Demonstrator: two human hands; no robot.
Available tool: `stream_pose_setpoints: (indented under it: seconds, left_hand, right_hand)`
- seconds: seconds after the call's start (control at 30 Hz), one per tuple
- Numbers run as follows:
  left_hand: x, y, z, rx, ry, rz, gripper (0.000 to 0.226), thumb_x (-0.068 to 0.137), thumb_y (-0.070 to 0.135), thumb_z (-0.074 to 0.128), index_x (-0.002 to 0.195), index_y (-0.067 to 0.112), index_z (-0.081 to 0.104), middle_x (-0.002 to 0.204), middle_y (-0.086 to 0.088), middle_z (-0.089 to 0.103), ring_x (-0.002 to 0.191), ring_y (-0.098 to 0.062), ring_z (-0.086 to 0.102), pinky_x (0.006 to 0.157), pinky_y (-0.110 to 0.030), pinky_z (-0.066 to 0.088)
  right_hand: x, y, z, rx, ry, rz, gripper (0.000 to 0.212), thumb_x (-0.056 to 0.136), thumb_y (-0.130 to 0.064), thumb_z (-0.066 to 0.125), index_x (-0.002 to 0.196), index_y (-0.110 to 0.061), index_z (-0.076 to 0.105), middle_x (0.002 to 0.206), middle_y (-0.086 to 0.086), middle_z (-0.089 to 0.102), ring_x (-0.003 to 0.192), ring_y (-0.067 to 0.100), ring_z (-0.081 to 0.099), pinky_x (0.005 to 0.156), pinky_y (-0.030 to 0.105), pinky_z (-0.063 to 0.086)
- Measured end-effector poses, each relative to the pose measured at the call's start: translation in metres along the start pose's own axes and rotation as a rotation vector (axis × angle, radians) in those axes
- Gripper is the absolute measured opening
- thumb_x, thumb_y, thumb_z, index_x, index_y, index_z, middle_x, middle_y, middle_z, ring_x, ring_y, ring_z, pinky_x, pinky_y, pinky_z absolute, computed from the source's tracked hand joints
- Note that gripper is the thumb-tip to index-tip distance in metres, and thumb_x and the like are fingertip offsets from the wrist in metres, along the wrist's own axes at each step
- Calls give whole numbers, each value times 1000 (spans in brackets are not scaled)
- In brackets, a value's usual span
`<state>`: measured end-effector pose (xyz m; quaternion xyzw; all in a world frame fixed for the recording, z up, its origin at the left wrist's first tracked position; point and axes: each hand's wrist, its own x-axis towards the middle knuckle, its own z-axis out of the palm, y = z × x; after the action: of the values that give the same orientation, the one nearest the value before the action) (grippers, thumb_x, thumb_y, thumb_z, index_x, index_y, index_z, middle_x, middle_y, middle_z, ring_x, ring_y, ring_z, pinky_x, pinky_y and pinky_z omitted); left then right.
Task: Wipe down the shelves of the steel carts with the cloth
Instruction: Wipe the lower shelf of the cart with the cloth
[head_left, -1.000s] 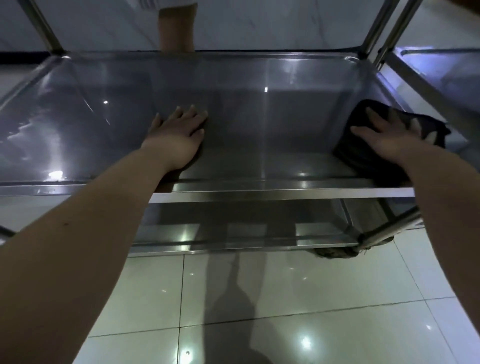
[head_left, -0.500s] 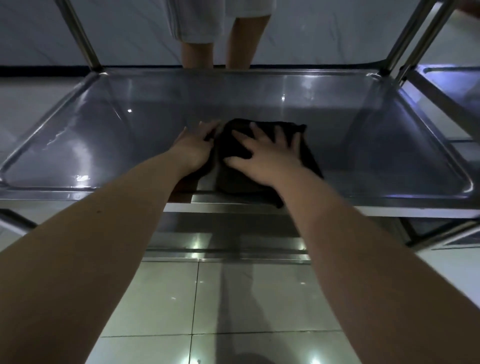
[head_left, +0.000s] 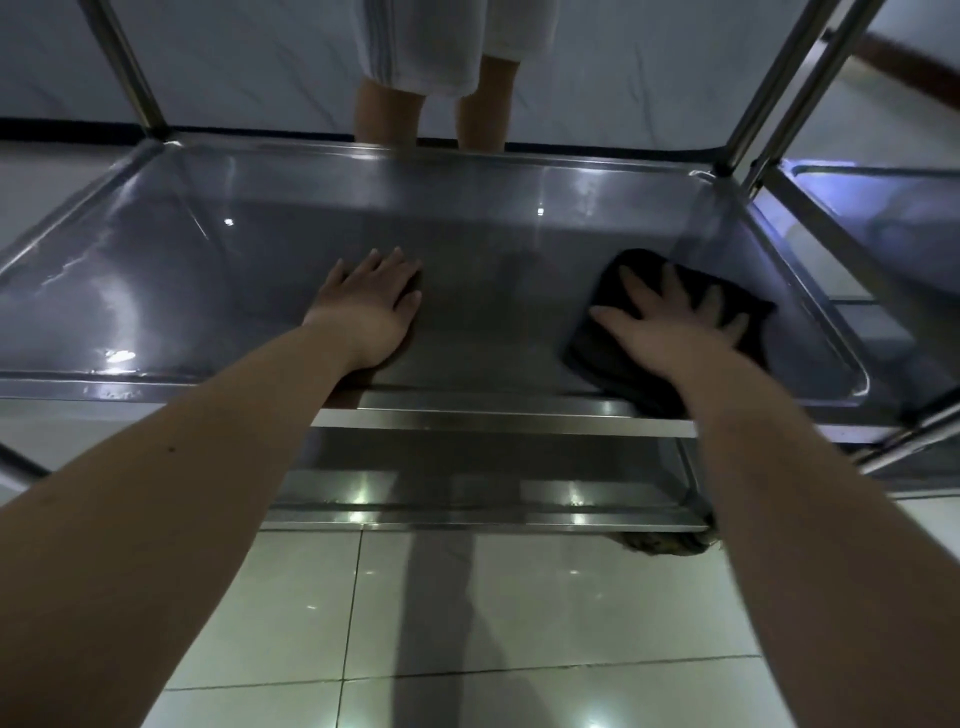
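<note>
— Colour of the cloth (head_left: 597, 358)?
— Black, plain.
— And the cart shelf (head_left: 467, 234)?
— Shiny silver grey, with little white glints.
— And the floor tiles (head_left: 519, 623)?
— Pale greenish white, thin dark lines between.
— And the shorts (head_left: 415, 47)?
— White, thin dark stripes down one side.

No readable text, labels or numbers anywhere (only glare on steel).

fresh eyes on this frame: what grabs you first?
The right hand lies flat, fingers spread, on a black cloth at the near right of the steel cart's shelf. The left hand rests flat on bare steel near the middle front. Beyond the far rim stand another person's bare legs below pale shorts.
</note>
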<state>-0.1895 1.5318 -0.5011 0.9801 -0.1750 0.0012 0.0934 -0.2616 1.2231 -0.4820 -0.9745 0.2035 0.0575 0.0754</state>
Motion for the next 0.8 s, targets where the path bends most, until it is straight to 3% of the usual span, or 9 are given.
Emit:
stream_pose_setpoints:
  seconds: [0.1,0.23,0.33,0.5,0.7,0.8]
  left_hand:
    - [-2,-1,-2,-68,-7,-10,49,104,35,28,152,28,22,162,3,11,149,-18,5,120,-39,2]
    - [-10,-17,-18,-447,40,-49,48,103,16,37,149,28,31,161,4,13,149,-15,0,118,-27,8]
    - [-29,-71,-40,-301,113,-101,46,102,12,40,147,21,37,160,-2,18,149,-19,3,118,-31,5]
    - [-90,-181,-62,-22,177,-280,45,103,25,37,148,22,38,159,-3,22,149,-21,6,120,-38,1]
    - [-107,-196,-62,-56,257,-314,46,103,27,30,148,32,34,160,6,18,148,-13,-3,119,-35,-10]
    - [-117,-195,-57,-222,313,-400,43,103,30,30,145,40,36,156,17,18,135,4,-4,112,-28,-10]
  right_hand:
    - [-23,-85,15,-32,-8,-227,76,80,-84,26,147,-57,3,163,-10,-7,146,43,-9,109,69,-7]
    - [-48,-153,28,-20,-61,-419,77,82,-82,25,149,-53,0,163,-6,-12,144,45,-16,107,70,-14]
    - [-52,-174,32,-25,-88,-455,78,81,-82,23,149,-52,-2,162,-5,-16,143,47,-17,106,71,-15]
    - [-47,-218,34,-41,-108,-489,78,81,-83,21,148,-53,-2,162,-6,-17,144,46,-17,107,71,-13]
    - [-52,-301,48,-93,-118,-530,79,80,-84,18,148,-52,-9,161,-4,-20,142,48,-19,104,73,-14]
    - [-66,-353,58,-124,-115,-590,77,83,-82,16,148,-51,-10,161,-2,-21,142,50,-19,103,74,-13]
